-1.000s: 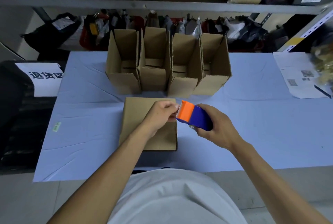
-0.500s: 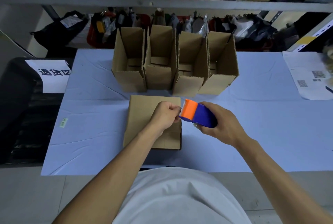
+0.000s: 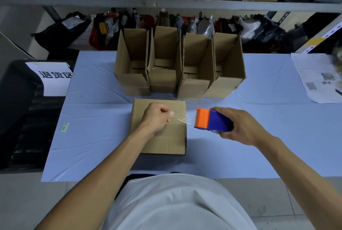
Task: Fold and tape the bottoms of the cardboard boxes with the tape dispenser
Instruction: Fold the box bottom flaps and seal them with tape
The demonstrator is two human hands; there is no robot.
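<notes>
Standing open boxes (image 3: pixel 180 67), contents indiscernible

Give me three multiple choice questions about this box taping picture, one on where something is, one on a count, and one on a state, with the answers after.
1. Where is the flat box lying?
A. on the shelf
B. on the table in front of the row of open boxes
C. inside an open box

2. How many open boxes stand in the row?
A. two
B. four
C. six

3. What is the state of the tape?
A. stretched between the left hand and the dispenser
B. stuck along the whole box
C. wound up, untouched

Answers:
1 B, it lies on the blue table nearer the person than the row.
2 B, four stand side by side.
3 A, the left hand pinches its end while the right hand holds the tape dispenser apart from it.
</notes>
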